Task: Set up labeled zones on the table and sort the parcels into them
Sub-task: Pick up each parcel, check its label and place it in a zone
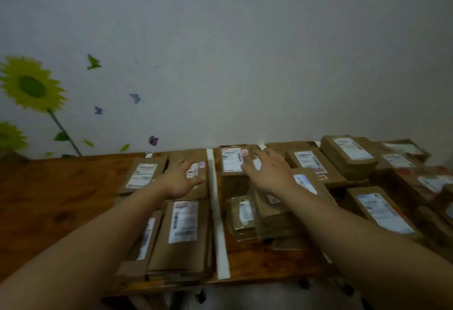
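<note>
**Both hands spread over parcels on either side of a tape line**

Head view: a wooden table (61, 199) stands against a pale wall with a sunflower sticker (31, 86) and small butterfly stickers (134, 98). A long white tape strip (215, 211) runs from the near edge of the table to the far edge, and a shorter piece of tape (262, 146) shows at the back, farther right.

Left of the long strip lie brown parcels with white labels: a near stack (183, 231), a far-left parcel (143, 174) and a far parcel (196, 155) just beside the tape. The left hand (180, 179) reaches over that far parcel, fingers straight and fanned out, gripping nothing.

Right of the strip sit a far labelled parcel (231, 162), a clear plastic packet (241, 216) and a low stack (274, 221) beside it. The right hand (267, 172) is stretched above the far labelled parcel, fingers splayed and holding nothing. The picture is blurred, so either palm may be resting on the cardboard or just above it.

More labelled parcels (348, 155) crowd the right end of the table, some piled on one another
</note>
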`<action>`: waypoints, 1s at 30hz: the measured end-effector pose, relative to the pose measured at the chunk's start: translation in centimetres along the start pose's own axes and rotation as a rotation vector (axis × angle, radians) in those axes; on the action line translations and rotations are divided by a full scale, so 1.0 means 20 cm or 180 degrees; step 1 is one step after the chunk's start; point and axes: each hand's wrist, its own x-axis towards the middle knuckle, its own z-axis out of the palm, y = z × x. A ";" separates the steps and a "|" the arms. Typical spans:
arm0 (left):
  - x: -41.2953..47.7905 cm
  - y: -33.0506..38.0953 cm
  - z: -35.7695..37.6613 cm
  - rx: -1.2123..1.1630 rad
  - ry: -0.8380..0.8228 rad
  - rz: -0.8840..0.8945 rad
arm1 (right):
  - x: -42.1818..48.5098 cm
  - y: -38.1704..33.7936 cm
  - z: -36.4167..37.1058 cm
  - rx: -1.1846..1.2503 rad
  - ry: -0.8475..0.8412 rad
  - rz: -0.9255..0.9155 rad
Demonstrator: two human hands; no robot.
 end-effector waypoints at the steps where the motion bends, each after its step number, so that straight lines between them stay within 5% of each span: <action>1: -0.02 -0.09 -0.08 0.0021 0.0112 -0.0043 | 0.03 -0.12 0.03 -0.0006 -0.0057 -0.0109; 9: -0.34 -0.98 -0.73 -0.0010 0.0652 -0.0596 | 0.17 -1.15 0.40 -0.0028 -0.0614 -0.0581; 17: -0.69 -2.01 -1.18 -0.0051 0.0598 -0.1391 | 0.19 -2.12 0.88 0.0081 -0.1052 -0.0951; 30: -0.49 -2.98 -1.64 -0.0272 0.0804 -0.1717 | 0.69 -3.02 1.56 -0.0063 -0.1253 -0.1336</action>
